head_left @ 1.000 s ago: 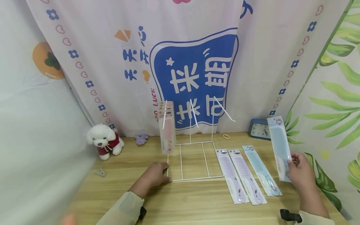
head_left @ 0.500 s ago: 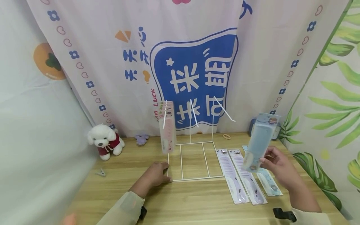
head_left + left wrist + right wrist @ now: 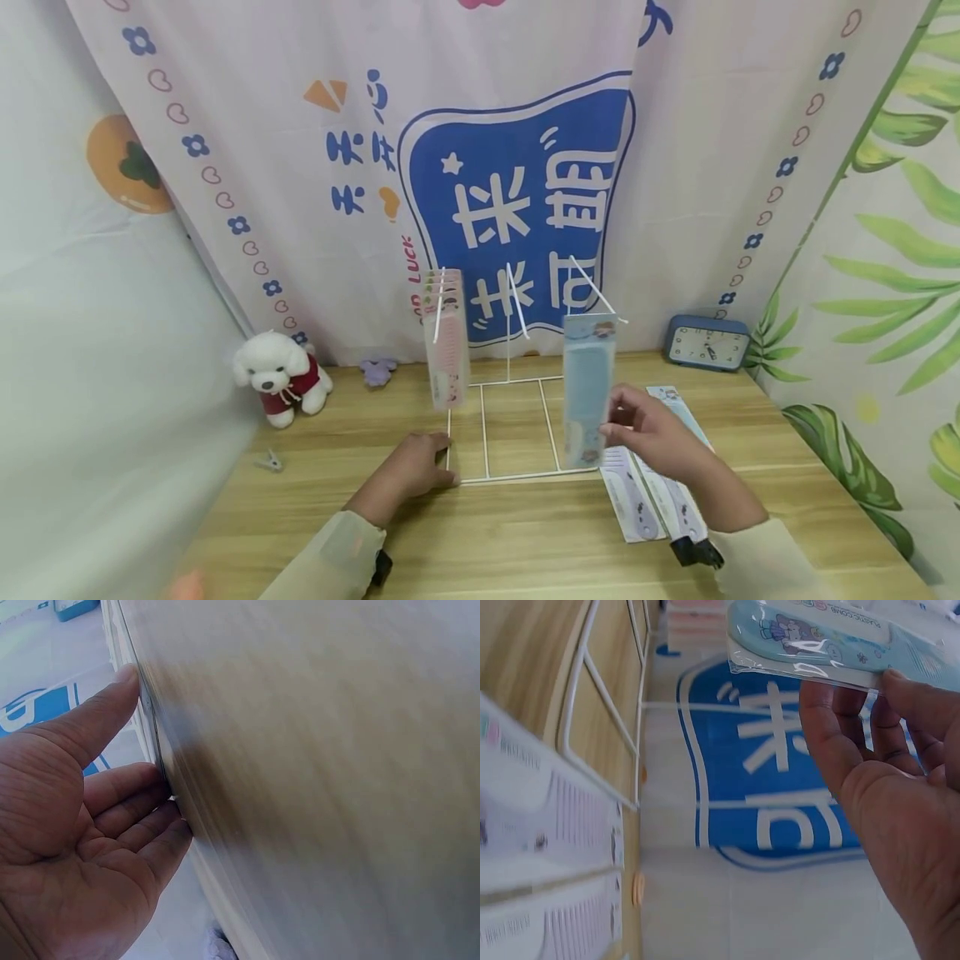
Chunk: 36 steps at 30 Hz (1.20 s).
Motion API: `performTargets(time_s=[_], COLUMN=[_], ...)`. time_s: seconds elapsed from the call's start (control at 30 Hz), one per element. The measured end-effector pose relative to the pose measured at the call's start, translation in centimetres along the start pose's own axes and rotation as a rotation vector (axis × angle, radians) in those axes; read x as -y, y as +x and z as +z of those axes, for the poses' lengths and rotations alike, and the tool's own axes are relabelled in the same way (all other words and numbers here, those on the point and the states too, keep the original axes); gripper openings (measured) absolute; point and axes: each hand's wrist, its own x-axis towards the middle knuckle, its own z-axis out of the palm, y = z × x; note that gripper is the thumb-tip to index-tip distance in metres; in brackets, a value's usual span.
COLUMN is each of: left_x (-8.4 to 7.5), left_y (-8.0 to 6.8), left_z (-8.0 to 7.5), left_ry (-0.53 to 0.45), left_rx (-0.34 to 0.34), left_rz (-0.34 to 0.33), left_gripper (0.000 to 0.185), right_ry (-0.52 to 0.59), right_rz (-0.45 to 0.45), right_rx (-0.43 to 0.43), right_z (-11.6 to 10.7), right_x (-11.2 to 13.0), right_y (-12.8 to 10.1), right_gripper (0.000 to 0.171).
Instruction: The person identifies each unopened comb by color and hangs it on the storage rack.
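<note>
My right hand (image 3: 648, 429) pinches a blue comb in a clear package (image 3: 588, 396) by its side edge, holding it upright over the right end of the white wire display rack (image 3: 525, 477). The package's top lies close to the tip of the rack's right hook (image 3: 597, 292). In the right wrist view the thumb lies on the packaged edge, with fingers behind. My left hand (image 3: 415, 467) rests at the rack base's front left corner, thumb and fingers spread and touching it. Several packaged pink combs (image 3: 447, 350) hang on the left hook. The middle hook (image 3: 517, 300) bears nothing.
Two packaged purple combs (image 3: 632, 500) and a packaged blue comb (image 3: 678, 408) lie right of the rack, partly behind the right hand. A blue clock (image 3: 707, 342) stands at the back right. At left are a plush dog (image 3: 279, 375), a purple hair clip (image 3: 377, 372) and a small clip (image 3: 268, 460).
My right hand has carried the packaged blue comb leftward from the table's right side to the rack's right hook, turning it upright. The left hand stays at the rack's corner.
</note>
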Motion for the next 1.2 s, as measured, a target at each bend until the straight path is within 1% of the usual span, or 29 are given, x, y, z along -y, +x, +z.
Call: performTargets(time_s=[0.17,0.33,0.5,0.8,0.93,1.03,1.1,1.2], left_x=[0.0,0.0,0.0,0.0,0.0,-0.1,-0.1,-0.1], left_y=[0.0,0.1,0.1,0.1,0.1,0.1,0.0,0.1], left_z=[0.0,0.0,-0.1,-0.2,-0.2,-0.2,-0.2,-0.3], left_ry=[0.003,-0.003,0.001,0.000,0.000,0.009,0.017,0.021], left_rx=[0.004,0.013,0.016,0.035,0.036,0.033,0.034,0.035], left_rz=[0.003,0.005,0.002,0.000,0.000,0.002,0.003,0.003], left_gripper=[0.072,0.073,0.073,0.072,0.072,0.071,0.071,0.071], right_ry=[0.013,0.026,0.016,0.030,0.028,0.004,-0.015,-0.028], right_rz=[0.015,0.035,0.061,0.083,0.088,0.102,0.122,0.157], right_rx=[0.070,0.111,0.121,0.124,0.121,0.099,0.069,0.002], right_z=[2.4,3.8,4.3,4.5,4.6,4.7,4.9,5.1], right_x=[-0.1,-0.3,-0.4,-0.5,-0.6,-0.8,-0.9,-1.1], right_y=[1.5,2.2,2.6,2.7,2.8,3.1,3.6,4.7], right_gripper=[0.010,0.010,0.012,0.011,0.011,0.010,0.009,0.010])
